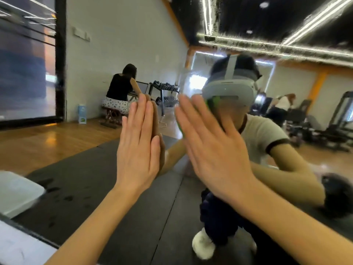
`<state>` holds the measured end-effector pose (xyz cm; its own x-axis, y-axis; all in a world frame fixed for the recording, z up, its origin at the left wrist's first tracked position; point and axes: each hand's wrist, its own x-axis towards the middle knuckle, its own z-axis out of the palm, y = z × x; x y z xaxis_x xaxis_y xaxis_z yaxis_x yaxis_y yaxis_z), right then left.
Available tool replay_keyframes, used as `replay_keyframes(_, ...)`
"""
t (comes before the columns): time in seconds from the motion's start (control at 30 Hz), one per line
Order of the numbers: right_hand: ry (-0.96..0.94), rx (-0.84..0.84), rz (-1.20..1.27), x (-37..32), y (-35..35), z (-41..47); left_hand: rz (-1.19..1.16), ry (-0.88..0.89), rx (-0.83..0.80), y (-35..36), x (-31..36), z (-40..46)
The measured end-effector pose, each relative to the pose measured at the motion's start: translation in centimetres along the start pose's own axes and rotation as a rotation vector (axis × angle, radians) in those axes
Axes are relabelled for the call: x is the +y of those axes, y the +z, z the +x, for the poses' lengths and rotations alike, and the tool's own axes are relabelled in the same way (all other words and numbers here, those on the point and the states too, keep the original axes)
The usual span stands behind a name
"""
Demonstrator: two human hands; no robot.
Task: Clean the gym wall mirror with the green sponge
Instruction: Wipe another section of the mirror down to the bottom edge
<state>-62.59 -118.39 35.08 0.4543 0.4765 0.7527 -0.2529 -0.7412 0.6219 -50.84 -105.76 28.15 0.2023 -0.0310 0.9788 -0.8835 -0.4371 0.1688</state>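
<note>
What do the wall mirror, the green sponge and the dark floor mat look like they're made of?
The large gym wall mirror: smooth, glossy glass, judging by its sharp reflections. The flat green sponge under the right hand: probably soft foam, though only thin green edges show. The dark grey floor mat: probably matte rubber or foam, dull with wet-looking spots.

- Green sponge (211, 103) mostly hidden behind right hand (214, 148); only thin green slivers visible past the fingers and at the palm's left edge.
- Sponge shape and size not readable.
- Right hand fingertips motion-blurred.
- Both forearms cut off by bottom edge.
- White container (18, 192) at lower left blurred, cut by left edge; contents unreadable.
- Reflected face covered by right hand and grey headset (229, 90).
- Small box (82, 113) by far wall: print too small to read.
- Dumbbell rack (164, 88) partly hidden behind left hand (138, 148).
</note>
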Motion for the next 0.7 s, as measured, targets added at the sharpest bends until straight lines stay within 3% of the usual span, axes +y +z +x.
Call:
replay_keyframes(0.13,0.175,0.142,-0.044,1.2,0.5,8.2,-0.002,-0.013,0.001,0.1,0.0,0.0)
replay_keyframes(0.33,-0.142,-0.124,0.002,-5.1,1.2,-7.8,-0.017,-0.007,-0.004,0.1,0.0,0.0)
replay_keyframes(0.4,-0.188,-0.138,0.011,-4.6,1.0,-8.8,-0.026,-0.01,-0.013,-0.2,0.1,0.1)
replay_keyframes(0.6,0.203,0.091,0.084,0.9,0.0,0.1,-0.012,0.005,-0.077,-0.6,0.9,-1.9)
replay_keyframes(0.7,0.114,0.008,0.049,-1.9,0.6,-4.5,-0.049,0.024,-0.12,-0.5,1.7,-4.6)
